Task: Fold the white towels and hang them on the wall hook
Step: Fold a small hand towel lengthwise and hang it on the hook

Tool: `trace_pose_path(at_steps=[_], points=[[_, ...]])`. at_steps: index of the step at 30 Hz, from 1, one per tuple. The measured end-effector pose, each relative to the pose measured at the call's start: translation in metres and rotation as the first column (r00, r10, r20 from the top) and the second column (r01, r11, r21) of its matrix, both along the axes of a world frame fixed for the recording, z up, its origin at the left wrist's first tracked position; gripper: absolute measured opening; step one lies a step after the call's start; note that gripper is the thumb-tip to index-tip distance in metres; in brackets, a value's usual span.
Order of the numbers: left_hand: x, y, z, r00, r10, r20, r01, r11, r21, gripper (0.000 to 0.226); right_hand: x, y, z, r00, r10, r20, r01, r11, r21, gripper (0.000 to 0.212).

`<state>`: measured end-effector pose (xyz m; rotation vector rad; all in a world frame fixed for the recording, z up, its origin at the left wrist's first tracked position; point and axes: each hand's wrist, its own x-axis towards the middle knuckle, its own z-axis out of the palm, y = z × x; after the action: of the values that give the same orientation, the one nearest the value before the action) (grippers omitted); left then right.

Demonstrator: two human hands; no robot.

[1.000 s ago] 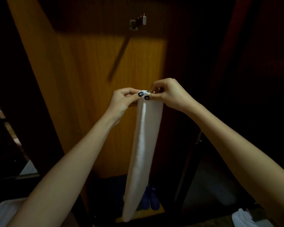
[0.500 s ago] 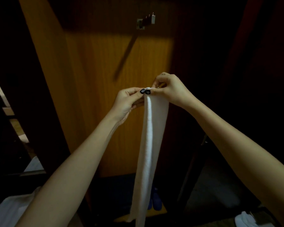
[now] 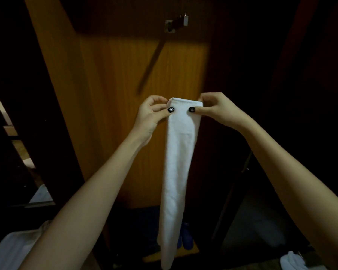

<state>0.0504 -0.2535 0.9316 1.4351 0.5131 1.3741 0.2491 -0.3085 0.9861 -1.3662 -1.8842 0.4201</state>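
I see a white towel (image 3: 179,162), folded into a long narrow strip, hanging straight down between my two hands. Its top edge is stretched flat and level from one hand to the other. My left hand (image 3: 151,115) pinches the top left corner, thumb in front with a dark painted nail, fingers curled behind the cloth. My right hand (image 3: 217,111) pinches the top right corner the same way. Both hands are closed on the towel, just beside each other, with only the width of the strip between them. Both forearms are bare. Above the hands, well apart from the towel, a small metal hook (image 3: 177,23) sticks out of an orange-brown wooden panel (image 3: 109,114). Below my left arm, at the bottom left corner, lies more white cloth (image 3: 10,248). Below my right arm, at the bottom right corner, sits another bit of white cloth (image 3: 292,262). Behind the towel's lower end I see something blue (image 3: 185,238), too dim to identify. The surroundings are dark.
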Motion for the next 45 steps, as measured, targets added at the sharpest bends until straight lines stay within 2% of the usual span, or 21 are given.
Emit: trace_pose_path(at_steps=[3, 7, 10, 12, 14, 16, 18, 20, 23, 27, 30, 34, 36, 38, 39, 42, 45], points=[[0.005, 0.001, -0.005, 0.996, 0.076, -0.043, -0.073, 0.995, 0.063, 0.029, -0.005, 0.007, -0.006, 0.997, -0.072, -0.013, 0.073, 0.993, 0.095, 0.031], [0.009, -0.003, -0.004, 0.994, 0.097, -0.057, -0.087, 0.983, 0.164, 0.030, -0.011, 0.013, -0.010, 0.984, -0.097, -0.146, 0.125, 0.973, 0.193, 0.030], [0.011, -0.006, 0.000, 0.982, 0.134, -0.134, -0.084, 0.940, 0.331, 0.033, -0.015, 0.014, -0.010, 0.972, -0.113, -0.205, 0.165, 0.953, 0.255, 0.031], [0.013, -0.007, 0.002, 0.967, 0.179, -0.179, -0.097, 0.914, 0.394, 0.035, -0.016, 0.014, -0.009, 0.961, -0.131, -0.241, 0.201, 0.934, 0.294, 0.025], [0.017, -0.008, 0.006, 0.971, 0.167, -0.174, -0.094, 0.926, 0.365, 0.033, -0.015, 0.011, -0.010, 0.947, -0.142, -0.288, 0.234, 0.918, 0.320, 0.016], [0.020, -0.008, 0.012, 0.975, 0.153, -0.159, -0.096, 0.942, 0.320, 0.030, -0.011, 0.006, -0.014, 0.924, -0.109, -0.367, 0.223, 0.933, 0.283, 0.035], [0.023, -0.006, 0.022, 0.982, 0.145, -0.120, -0.106, 0.952, 0.289, 0.030, -0.006, 0.001, -0.025, 0.860, 0.002, -0.510, 0.085, 0.985, 0.149, 0.048], [0.025, -0.004, 0.034, 0.987, 0.139, -0.086, -0.110, 0.955, 0.275, 0.030, -0.001, -0.004, -0.042, 0.810, 0.071, -0.582, -0.083, 0.997, 0.006, 0.039], [0.028, 0.000, 0.051, 0.984, 0.137, -0.115, -0.100, 0.955, 0.278, 0.026, 0.002, -0.013, -0.065, 0.799, 0.073, -0.596, -0.163, 0.982, -0.099, 0.023], [0.034, 0.005, 0.059, 0.976, 0.101, -0.194, -0.052, 0.969, 0.241, 0.026, -0.002, -0.018, -0.065, 0.743, 0.128, -0.657, -0.171, 0.985, -0.001, 0.018], [0.039, 0.002, 0.053, 0.988, -0.038, -0.148, 0.040, 0.999, 0.015, 0.043, -0.008, -0.021, -0.056, 0.706, 0.148, -0.693, -0.122, 0.989, 0.087, 0.018], [0.034, -0.008, -0.002, 0.975, -0.214, -0.065, 0.197, 0.959, -0.203, 0.054, -0.007, -0.019, -0.044, 0.714, 0.066, -0.697, 0.020, 0.993, 0.115, 0.024], [0.031, -0.020, -0.034, 0.945, -0.328, -0.015, 0.315, 0.920, -0.231, 0.060, -0.006, -0.017, -0.041, 0.708, 0.038, -0.705, 0.044, 0.994, 0.098, 0.024], [0.030, -0.028, -0.057, 0.938, -0.347, 0.024, 0.342, 0.906, -0.248, 0.077, -0.007, -0.015, -0.042, 0.694, 0.014, -0.720, 0.042, 0.997, 0.060, 0.021], [0.030, -0.031, -0.065, 0.946, -0.322, 0.030, 0.319, 0.915, -0.246, 0.076, -0.008, -0.014, -0.043, 0.685, 0.004, -0.729, 0.038, 0.998, 0.040, 0.020], [0.028, -0.037, -0.087, 0.972, -0.231, -0.032, 0.222, 0.959, -0.178, 0.050, -0.008, -0.012, -0.046, 0.661, 0.007, -0.750, 0.025, 0.999, 0.032, 0.020], [0.021, -0.044, -0.105, 0.980, -0.187, -0.075, 0.174, 0.973, -0.152, 0.047, -0.007, -0.011, -0.049, 0.644, 0.015, -0.765, 0.027, 0.999, 0.042, 0.013]])
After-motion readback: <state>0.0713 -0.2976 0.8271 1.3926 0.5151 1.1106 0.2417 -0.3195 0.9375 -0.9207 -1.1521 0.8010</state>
